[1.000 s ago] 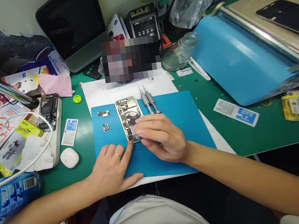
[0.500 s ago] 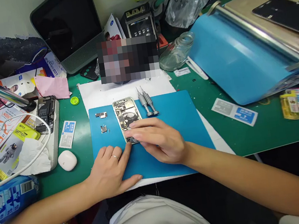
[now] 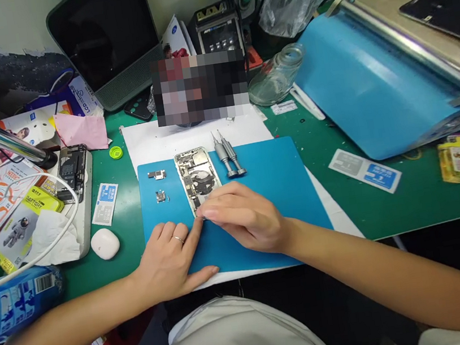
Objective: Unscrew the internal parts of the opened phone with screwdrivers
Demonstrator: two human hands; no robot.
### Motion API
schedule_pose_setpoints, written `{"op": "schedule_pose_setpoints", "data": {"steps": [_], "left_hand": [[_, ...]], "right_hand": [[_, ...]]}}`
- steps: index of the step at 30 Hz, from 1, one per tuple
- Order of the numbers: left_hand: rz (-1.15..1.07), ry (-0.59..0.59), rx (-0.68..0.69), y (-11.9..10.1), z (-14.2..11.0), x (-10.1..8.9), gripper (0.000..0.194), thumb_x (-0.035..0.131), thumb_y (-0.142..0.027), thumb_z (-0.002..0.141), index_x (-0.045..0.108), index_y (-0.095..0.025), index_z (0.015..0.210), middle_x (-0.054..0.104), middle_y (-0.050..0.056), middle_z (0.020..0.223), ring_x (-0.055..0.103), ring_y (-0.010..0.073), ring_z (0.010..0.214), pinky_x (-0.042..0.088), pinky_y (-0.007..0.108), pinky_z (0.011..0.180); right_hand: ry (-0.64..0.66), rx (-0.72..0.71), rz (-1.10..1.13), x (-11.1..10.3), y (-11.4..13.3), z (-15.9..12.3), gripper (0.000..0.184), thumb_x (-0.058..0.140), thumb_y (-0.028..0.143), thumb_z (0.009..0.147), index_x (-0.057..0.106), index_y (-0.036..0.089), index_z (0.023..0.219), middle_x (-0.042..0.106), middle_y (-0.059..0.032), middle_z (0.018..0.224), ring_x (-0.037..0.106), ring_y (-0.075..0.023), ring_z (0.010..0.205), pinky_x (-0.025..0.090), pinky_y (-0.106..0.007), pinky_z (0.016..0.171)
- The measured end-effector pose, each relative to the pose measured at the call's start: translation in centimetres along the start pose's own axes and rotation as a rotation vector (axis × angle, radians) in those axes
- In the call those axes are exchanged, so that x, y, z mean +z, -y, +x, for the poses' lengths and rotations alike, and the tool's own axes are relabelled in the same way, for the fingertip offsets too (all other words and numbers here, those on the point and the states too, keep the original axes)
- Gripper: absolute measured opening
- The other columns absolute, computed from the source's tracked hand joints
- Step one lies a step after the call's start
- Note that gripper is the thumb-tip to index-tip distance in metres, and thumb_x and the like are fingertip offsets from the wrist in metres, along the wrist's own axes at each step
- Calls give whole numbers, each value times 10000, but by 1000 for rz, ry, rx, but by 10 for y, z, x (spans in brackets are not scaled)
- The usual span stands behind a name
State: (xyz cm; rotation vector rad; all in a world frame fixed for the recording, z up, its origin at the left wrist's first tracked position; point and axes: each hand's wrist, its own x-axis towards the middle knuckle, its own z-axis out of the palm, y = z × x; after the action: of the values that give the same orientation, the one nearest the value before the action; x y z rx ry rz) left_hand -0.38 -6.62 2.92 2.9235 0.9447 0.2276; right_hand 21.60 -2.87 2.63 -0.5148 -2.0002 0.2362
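Note:
An opened smartphone (image 3: 196, 171) with bare inner parts lies on a blue mat (image 3: 293, 198). My left hand (image 3: 169, 261) rests at the mat's left front, thumb spread and index fingertip against the phone's lower edge. Over the lower right corner, my right hand (image 3: 245, 216) is closed in a pinch; its fingers hide whatever is between them and that part of the phone. Left of the phone sit a small metal-plated part (image 3: 157, 175) and a small circuit piece (image 3: 161, 196). Two grey screwdrivers (image 3: 228, 155) lie beyond my right hand.
Boxes and packets (image 3: 6, 198) crowd the left, beside a white earbud case (image 3: 105, 244) and a white cable (image 3: 65, 218). Behind stand a dark-screened display (image 3: 104, 41) and a glass jar (image 3: 279, 77). A blue-covered bench unit (image 3: 355, 86) fills the right rear.
My right hand's fingers have drawn together and shifted slightly down, to the phone's bottom edge near my left index fingertip. The left hand stays in place. The whole view has shifted slightly.

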Motion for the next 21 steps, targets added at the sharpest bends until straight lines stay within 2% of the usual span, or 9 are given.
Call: {"op": "schedule_pose_setpoints", "data": {"steps": [7, 11, 13, 17, 21], "left_hand": [[9, 29, -2, 0, 0, -1, 834, 343, -696, 986, 465, -17, 1453, 591, 113, 933, 516, 274, 838, 369, 406, 753], [15, 63, -4, -1, 0, -1, 836, 315, -701, 991, 473, -24, 1456, 598, 125, 960, 518, 281, 855, 366, 412, 759], [21, 79, -8, -1, 1, -1, 837, 307, -699, 993, 466, -24, 1463, 597, 132, 979, 515, 287, 870, 359, 416, 768], [16, 125, -24, -3, 2, -2, 868, 282, -710, 993, 395, -26, 1515, 591, 139, 1016, 505, 292, 899, 342, 415, 785], [-4, 180, -49, -2, 6, -3, 938, 267, -758, 970, 347, -17, 1539, 596, 143, 1034, 503, 292, 922, 330, 407, 797]], "right_hand": [[-85, 99, 45, -3, -2, -10, 564, 562, 47, 936, 452, 248, 1452, 783, -84, 1023, 764, -193, 898, 632, -335, 692], [-277, 239, 52, -4, -7, -15, 592, 582, 109, 945, 445, 362, 1462, 774, -32, 998, 755, -193, 802, 629, -333, 603], [-355, 293, 30, -4, -9, -17, 568, 602, 152, 950, 463, 389, 1447, 761, -19, 988, 758, -187, 812, 626, -309, 580], [-426, 380, 9, -3, -9, -19, 457, 616, 225, 963, 525, 356, 1391, 739, -25, 1021, 758, -172, 848, 630, -264, 578], [-396, 480, 22, -4, -8, -20, 365, 599, 289, 983, 537, 333, 1340, 746, -25, 1070, 719, -132, 661, 634, -271, 551]]}}
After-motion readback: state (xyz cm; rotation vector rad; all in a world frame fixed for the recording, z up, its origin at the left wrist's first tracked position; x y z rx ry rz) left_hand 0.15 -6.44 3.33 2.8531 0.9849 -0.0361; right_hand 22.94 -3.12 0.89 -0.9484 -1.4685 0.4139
